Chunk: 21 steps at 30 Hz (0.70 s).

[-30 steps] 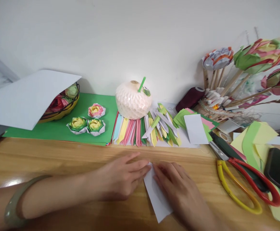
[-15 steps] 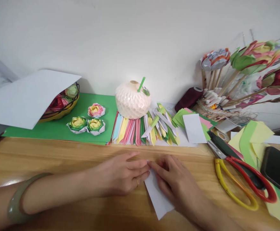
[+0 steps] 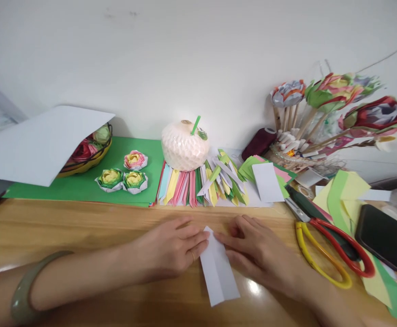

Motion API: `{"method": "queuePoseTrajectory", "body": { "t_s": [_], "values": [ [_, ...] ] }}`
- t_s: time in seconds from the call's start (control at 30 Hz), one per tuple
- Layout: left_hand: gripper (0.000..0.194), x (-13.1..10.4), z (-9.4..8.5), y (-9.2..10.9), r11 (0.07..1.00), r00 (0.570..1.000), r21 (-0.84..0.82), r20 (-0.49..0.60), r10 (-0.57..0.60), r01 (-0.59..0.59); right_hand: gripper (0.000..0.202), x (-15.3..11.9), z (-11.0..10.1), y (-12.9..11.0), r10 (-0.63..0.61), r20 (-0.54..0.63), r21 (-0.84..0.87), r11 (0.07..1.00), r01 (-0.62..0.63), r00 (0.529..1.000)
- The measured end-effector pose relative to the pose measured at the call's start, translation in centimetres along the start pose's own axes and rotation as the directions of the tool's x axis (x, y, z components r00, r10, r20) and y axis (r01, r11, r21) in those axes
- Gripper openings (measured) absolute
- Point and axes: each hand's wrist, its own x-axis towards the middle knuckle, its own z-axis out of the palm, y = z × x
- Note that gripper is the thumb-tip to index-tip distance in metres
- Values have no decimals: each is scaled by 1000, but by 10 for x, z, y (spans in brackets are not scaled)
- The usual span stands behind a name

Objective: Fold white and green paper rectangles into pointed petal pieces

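Note:
A narrow piece of white paper lies on the wooden table with a lengthwise crease and a folded, pointed top end. My left hand, with a ring and a bangle on its arm, holds the upper left edge under its fingertips. At the upper right edge, my right hand has its index fingertip on the paper, and its thumb rests against the side. The undersides of both hands are hidden.
Red-and-yellow-handled scissors and a black phone lie at the right. Behind my hands are folded paper strips, a white textured round object and paper flowers. A basket sits under a white sheet.
My right hand has moved off the paper's face to its right edge, uncovering the crease and pointed top. The left hand stays nearly in place. The view has shifted slightly.

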Motion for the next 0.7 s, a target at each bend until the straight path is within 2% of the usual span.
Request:
{"method": "queuePoseTrajectory", "body": {
  "t_s": [0.1,0.2,0.23,0.3,0.4,0.5,0.6,0.67,0.7],
  "values": [
    [25,1,-1,0,1000,1000,-4,15,0,0,17,-6,-4,4,-20,-5,57,998,20,1000],
    [23,3,-4,-2,1000,999,-1,39,-2,2,8,-11,-5,2,10,-30,186,983,-4,1000],
    [23,3,-5,-3,1000,999,-1,41,-6,6,10,-12,-4,1,28,-25,238,971,-21,999],
    [23,4,-5,-5,1000,999,-2,42,-15,15,28,-12,-2,-5,28,7,327,944,-29,1000],
    [23,2,-5,-7,1000,1000,-7,21,-9,9,36,-9,4,-13,-58,16,370,928,48,998],
    [21,2,-4,-6,1000,995,15,-103,-15,16,25,-4,12,-16,-116,-89,310,941,139,989],
    [13,4,-2,0,997,948,-21,-309,-73,70,20,-1,24,-15,-99,-281,143,979,143,955],
    [12,4,1,5,995,934,-71,-346,-89,68,19,0,32,-14,-69,-382,44,995,93,922],
    [13,4,3,6,998,952,-54,-303,-50,35,18,0,35,-14,-58,-407,18,997,72,912]
  ]
}}
